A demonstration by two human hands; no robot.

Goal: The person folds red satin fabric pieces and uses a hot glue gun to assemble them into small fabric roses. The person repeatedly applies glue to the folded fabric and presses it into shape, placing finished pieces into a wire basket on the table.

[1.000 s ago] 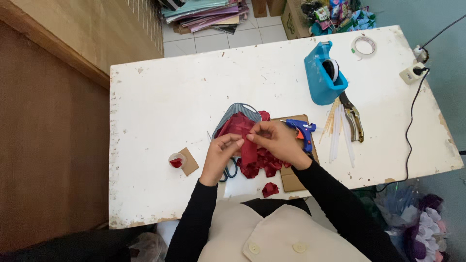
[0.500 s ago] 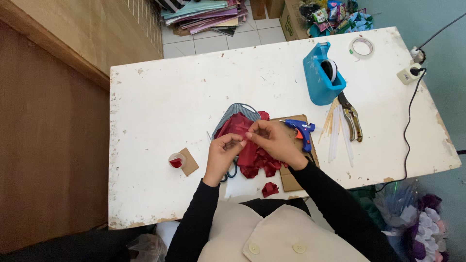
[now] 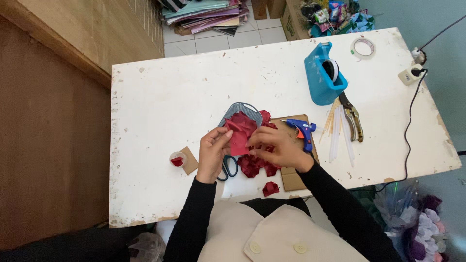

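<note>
White paint covers the worn table (image 3: 160, 111). Near its front edge, the left hand (image 3: 212, 153) and right hand (image 3: 275, 148) both pinch a red petal piece (image 3: 239, 138) above more red pieces (image 3: 255, 165). Farther back stand a blue glue gun (image 3: 302, 130) and a blue tape holder (image 3: 323, 73).

Even, soft daylight; white worktop (image 3: 165, 106) bright, no glare. Faint shadows under hands. Sharp; slight wide-angle edge distortion.

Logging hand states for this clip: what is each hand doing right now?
Left hand: closed, pinching the red petal piece.
Right hand: closed on the same red petal piece.
</note>
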